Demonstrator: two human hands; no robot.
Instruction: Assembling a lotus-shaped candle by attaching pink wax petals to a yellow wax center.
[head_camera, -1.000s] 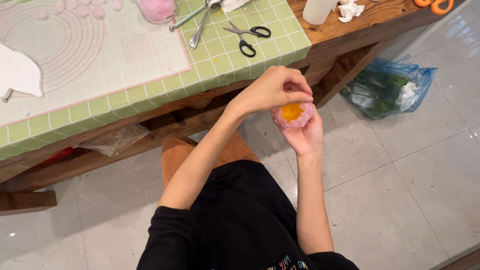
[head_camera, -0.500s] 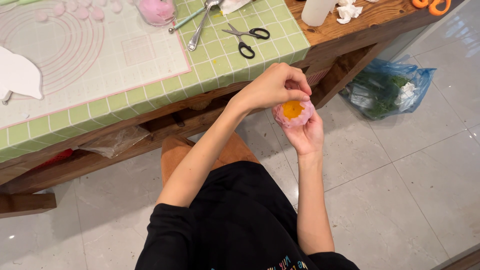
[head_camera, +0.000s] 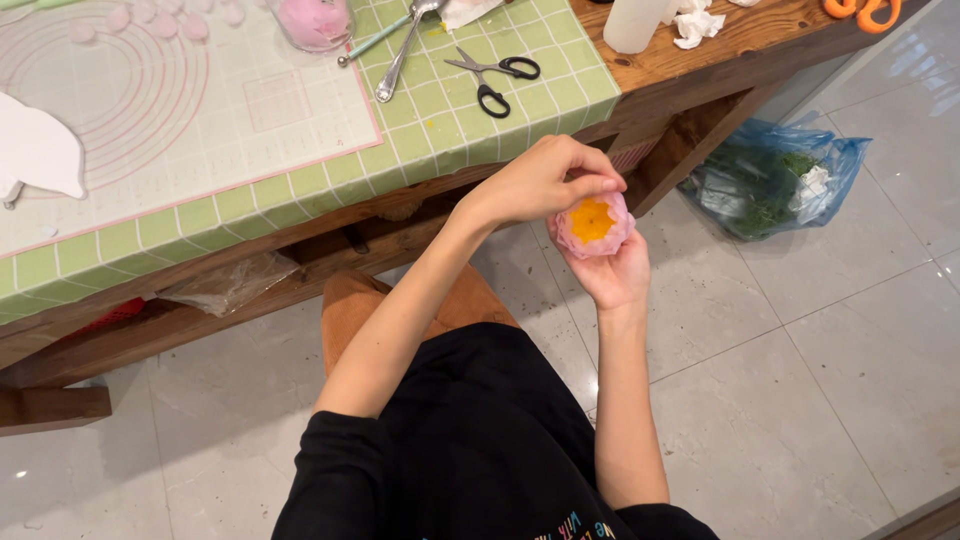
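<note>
The right hand (head_camera: 612, 275) is cupping a pink dough flower with a yellow centre (head_camera: 592, 224) from below, held out past the table's edge, above the floor tiles. The left hand (head_camera: 545, 180), at ten o'clock of it, is pinching its upper petals. Black-handled scissors (head_camera: 497, 78) are lying on the green checked cloth (head_camera: 440, 120) at eleven o'clock.

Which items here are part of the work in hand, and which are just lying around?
In use: pink flower with yellow centre, cupped in right hand, pinched by left hand.

Lying about: scissors, spoon, pink-filled jar, mat, blue bag.
</note>
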